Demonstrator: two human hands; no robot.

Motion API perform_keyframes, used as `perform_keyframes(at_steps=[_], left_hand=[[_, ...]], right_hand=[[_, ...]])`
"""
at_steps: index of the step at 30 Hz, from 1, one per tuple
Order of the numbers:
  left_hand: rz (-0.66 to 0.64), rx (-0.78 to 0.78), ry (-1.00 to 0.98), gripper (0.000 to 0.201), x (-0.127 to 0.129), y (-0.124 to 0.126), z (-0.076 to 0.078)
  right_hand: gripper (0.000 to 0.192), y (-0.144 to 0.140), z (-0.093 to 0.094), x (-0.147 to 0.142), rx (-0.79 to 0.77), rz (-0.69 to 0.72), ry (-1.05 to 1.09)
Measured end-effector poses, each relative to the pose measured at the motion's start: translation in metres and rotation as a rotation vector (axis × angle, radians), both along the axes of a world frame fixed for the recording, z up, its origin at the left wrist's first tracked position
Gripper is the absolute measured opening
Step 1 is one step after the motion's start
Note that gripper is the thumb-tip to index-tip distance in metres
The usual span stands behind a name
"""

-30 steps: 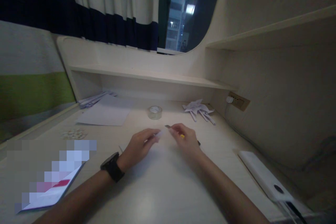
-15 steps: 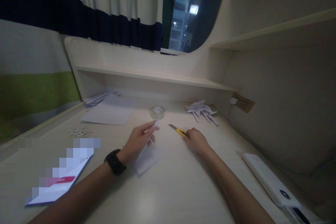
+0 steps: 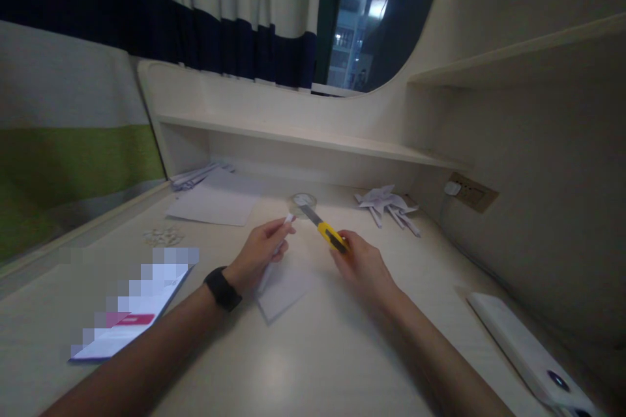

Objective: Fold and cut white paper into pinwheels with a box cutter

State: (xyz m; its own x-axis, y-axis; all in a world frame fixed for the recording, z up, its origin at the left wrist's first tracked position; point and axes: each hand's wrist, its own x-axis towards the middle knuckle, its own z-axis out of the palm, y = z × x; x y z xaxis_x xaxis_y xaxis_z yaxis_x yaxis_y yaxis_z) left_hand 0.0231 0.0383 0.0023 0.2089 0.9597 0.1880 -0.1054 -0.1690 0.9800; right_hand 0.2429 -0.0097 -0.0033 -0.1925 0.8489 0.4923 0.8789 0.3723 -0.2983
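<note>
The right hand [image 3: 364,264] is clamped on a yellow utility knife [image 3: 327,232], blade pointing far-left; the left hand [image 3: 259,253] pinches a white folded paper sheet [image 3: 283,283].

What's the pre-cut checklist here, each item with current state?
1. Right hand has a firm grip on the yellow utility knife: ok.
2. Blade extended: ok, metal shows ahead of the yellow body.
3. Left hand pinches the folded paper: ok.
4. Left fingertips away from the blade: not ok, close.
5. Cutting mat under the paper: not ok, bare desk.
6. Tape roll out of the way: cannot tell.
</note>
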Motion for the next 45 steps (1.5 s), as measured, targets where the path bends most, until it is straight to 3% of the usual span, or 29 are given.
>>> perform_keyframes(at_steps=[8,45], left_hand=[[0.149,0.004,0.146,0.03,-0.001,-0.002,0.005],[0.138,-0.016,0.145,0.029,0.0,-0.001,0.001]], right_hand=[[0.043,-0.003,-0.01,-0.012,-0.059,0.025,-0.222],[0.048,-0.015,0.002,-0.015,0.032,-0.061,-0.536]])
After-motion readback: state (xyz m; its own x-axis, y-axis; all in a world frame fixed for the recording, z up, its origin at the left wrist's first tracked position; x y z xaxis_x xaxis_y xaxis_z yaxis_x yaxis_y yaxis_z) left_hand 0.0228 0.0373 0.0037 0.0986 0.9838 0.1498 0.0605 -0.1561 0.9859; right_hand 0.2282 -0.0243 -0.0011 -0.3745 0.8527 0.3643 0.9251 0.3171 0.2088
